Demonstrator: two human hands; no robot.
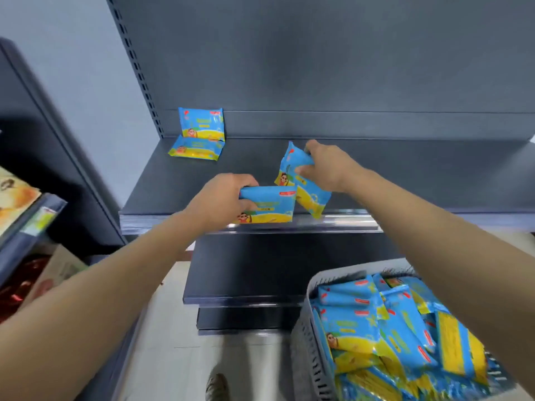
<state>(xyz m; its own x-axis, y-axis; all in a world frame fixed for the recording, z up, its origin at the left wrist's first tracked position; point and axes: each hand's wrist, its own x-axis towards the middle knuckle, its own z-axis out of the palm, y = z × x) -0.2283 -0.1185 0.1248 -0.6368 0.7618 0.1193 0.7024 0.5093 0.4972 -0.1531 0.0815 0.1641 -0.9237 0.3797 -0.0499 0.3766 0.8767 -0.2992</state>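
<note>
Head-camera view: two blue-and-yellow foil packets hang over the front edge of a dark steel shelf, one in each of a person's bare hands. The left-hand packet sits level, just above the shelf's front rail; the right-hand packet is tilted on end, a little further in over the shelf, and its lower corner overlaps the first.

Both packets look light, soft and puffy, with a slick film that could slide under a loose grip. A hold across the short end or the sealed seam looks safest, and a hard squeeze would likely crease them.

The left hand has its fingers curled round the near end of its packet, thumb underneath. The right hand pinches its packet at the upper middle, fingers wrapped over the top. Both forearms reach forward, wrists nearly straight.

At the back left of the shelf one packet leans upright against the rear panel, with another lying flat in front of it. Below and to the right of the shelf, a grey slotted basket holds a heap of matching packets.
</note>
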